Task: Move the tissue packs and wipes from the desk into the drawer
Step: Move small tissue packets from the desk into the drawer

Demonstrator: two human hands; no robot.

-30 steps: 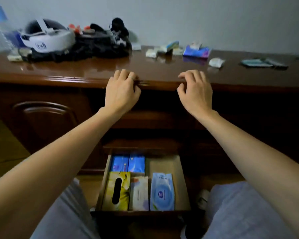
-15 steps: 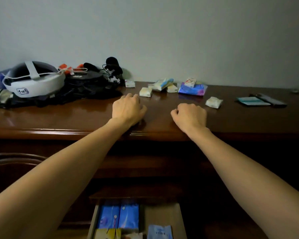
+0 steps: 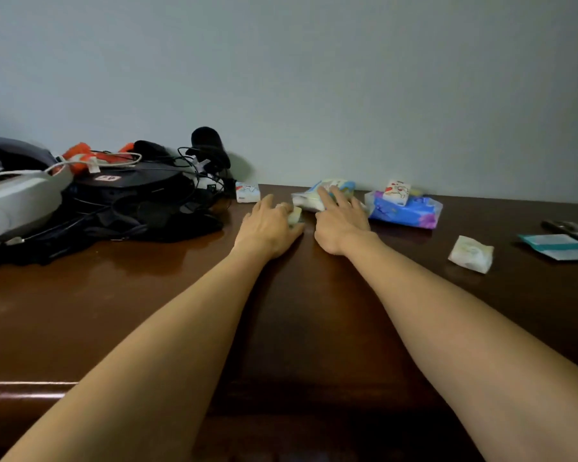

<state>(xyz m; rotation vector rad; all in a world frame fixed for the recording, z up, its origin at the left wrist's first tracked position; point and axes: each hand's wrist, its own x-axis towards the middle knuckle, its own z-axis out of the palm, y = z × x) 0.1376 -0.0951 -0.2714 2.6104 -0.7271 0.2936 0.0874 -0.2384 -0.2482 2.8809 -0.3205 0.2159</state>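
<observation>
Two bare forearms stretch from the near edge across the dark brown desk (image 3: 147, 311) toward the wall. Past the middle of the desk, the left hand (image 3: 268, 228) lies palm down with its fingers curled over a small pale tissue pack (image 3: 295, 215), of which only one corner shows beside the knuckles; it appears to be grasping the pack, though the hand hides most of it. Just to its right, the right hand (image 3: 339, 225) reaches a little farther, its fingers (image 3: 326, 199) stretched out straight and lying on a larger blue and yellow tissue pack (image 3: 327, 191) near the wall, not closed round it.

Off to the right and nearer, a small white pack (image 3: 470, 254) lies alone on the wood, well apart from both hands. Farther right, a teal and white flat packet (image 3: 559, 246) sits near the frame's edge.

Beside the right hand, a blue and purple wipes pack (image 3: 406, 210) rests by the wall, with a small red and white tissue pack (image 3: 397, 192) on top of it. Left of the hands, another small white pack (image 3: 247, 192) stands against the wall, next to a heap of black gear and cables (image 3: 141, 198) and a white headset (image 3: 17, 198) at the far left.
</observation>
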